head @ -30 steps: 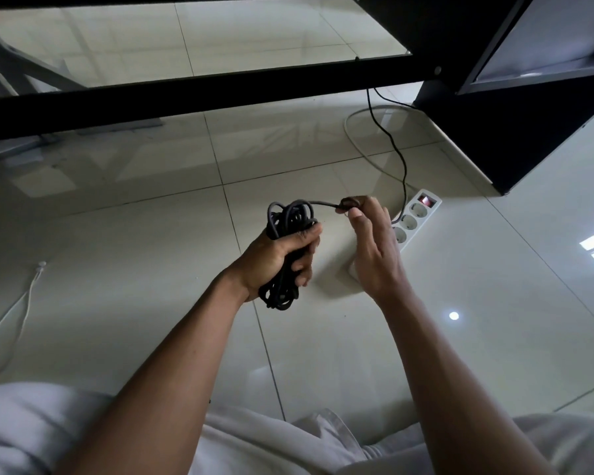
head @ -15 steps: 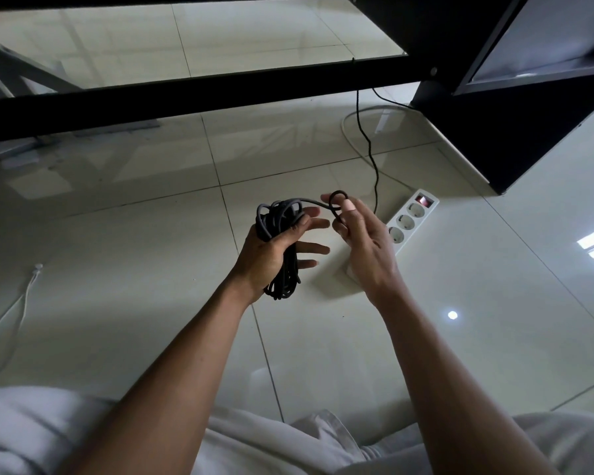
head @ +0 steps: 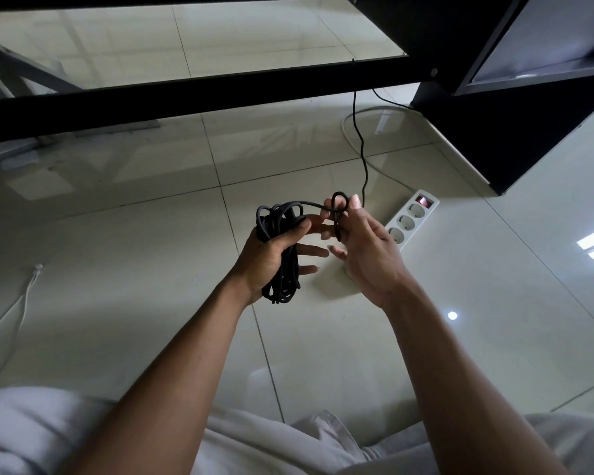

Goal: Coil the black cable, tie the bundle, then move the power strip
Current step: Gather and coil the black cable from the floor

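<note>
The black cable (head: 282, 255) is coiled into a bundle that my left hand (head: 271, 255) holds with the thumb across the top and the fingers stretched out to the right. One strand leads right from the bundle into a small loop (head: 340, 204). My right hand (head: 364, 248) holds that loop around its raised fingers. The rest of the cable runs up and away over the floor to the black frame. The white power strip (head: 410, 217) lies on the tiles just behind my right hand, its red switch lit.
A black table frame (head: 186, 94) with a glass top crosses the upper view. A black cabinet (head: 515, 132) stands at the upper right. A thin white cord (head: 18, 303) lies on the floor at the left. My lap in light clothing fills the bottom edge.
My left fingers have gone from curled round the bundle to stretched out. The right hand has twisted the free strand into a small loop on its fingers.
</note>
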The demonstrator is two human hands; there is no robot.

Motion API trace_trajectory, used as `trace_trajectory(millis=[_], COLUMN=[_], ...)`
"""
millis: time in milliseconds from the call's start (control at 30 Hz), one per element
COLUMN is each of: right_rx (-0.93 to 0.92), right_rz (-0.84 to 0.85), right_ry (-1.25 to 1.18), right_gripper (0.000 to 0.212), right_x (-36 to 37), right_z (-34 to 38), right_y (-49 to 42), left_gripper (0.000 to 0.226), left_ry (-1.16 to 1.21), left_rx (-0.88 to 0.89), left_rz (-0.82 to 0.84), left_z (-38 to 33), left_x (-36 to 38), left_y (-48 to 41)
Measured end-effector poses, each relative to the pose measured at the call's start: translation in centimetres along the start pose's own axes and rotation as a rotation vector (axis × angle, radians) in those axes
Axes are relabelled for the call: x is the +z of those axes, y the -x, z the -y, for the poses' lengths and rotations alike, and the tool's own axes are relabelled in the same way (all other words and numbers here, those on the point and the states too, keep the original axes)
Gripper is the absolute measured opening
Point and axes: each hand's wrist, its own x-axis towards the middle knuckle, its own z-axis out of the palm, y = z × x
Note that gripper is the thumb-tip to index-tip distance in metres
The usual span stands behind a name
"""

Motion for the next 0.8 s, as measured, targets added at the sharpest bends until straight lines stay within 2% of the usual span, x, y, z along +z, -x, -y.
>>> trace_trajectory(millis=[133, 233, 300, 433, 500, 567, 667, 800], right_rx=[-0.021, -0.062, -0.135, -0.216, -0.185, -0.111, -0.021, -0.02], right_rz=[-0.079, -0.228, -0.334, -0.487, -0.46, -0.355, -0.219, -0.092], right_ry=[0.066, 0.114, 0.187, 0.677, 0.877, 0.995, 1.051, 1.094], right_gripper=[0.038, 0.03, 0.032, 0.033, 0.038, 0.045, 0.054, 0.05], right_x=[0.2, 0.5, 0.3, 0.2, 0.4, 0.4, 0.4, 0.6], right_z=[-0.5, -0.5, -0.7, -1.4, -1.9, -2.5, -3.2, -4.5], right_y=[-0.2, -0.4, -0.6, -0.7, -0.8, -0.8, -0.7, -0.4], left_gripper=[0.035, 0.034, 0.033, 0.033, 0.028, 0.021, 0.022, 0.032], left_ry=[-0.025, -0.024, -0.01, 0.065, 0.145, 0.239, 0.295, 0.326], left_rx=[0.045, 0.087, 0.114, 0.142, 0.145, 0.144, 0.106, 0.094], left_rz=[-0.044, -0.062, -0.068, -0.036, -0.019, -0.031, -0.069, -0.163], left_z=[0.3, 0.2, 0.3, 0.5, 0.4, 0.3, 0.4, 0.0], left_x=[0.2, 0.3, 0.3, 0.5, 0.5, 0.5, 0.5, 0.9], left_y=[-0.1, -0.1, -0.2, -0.6, -0.8, -0.9, -0.8, -1.0])
